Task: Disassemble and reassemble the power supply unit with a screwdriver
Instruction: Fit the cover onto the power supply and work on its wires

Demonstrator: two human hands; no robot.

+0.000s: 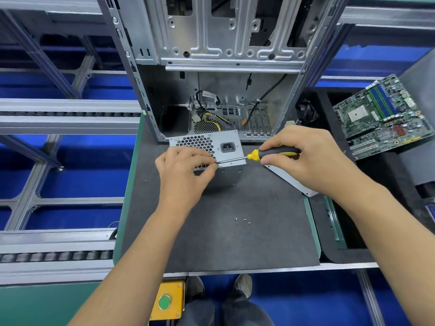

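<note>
Grey metal power supply unit (226, 147) on dark mat (235, 231), before open computer case (211, 55). Right hand (306, 158) grips yellow-black screwdriver (270, 154), shaft level. Left hand (186, 170) pinches shaft tip against unit. Three loose screws (242, 220) on mat nearer person.

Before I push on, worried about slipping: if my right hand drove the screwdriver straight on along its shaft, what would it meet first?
Probably the left hand: the screwdriver in the right hand points left, its tip at the left fingertips, in front of the power supply unit. Depth is unclear.
</note>
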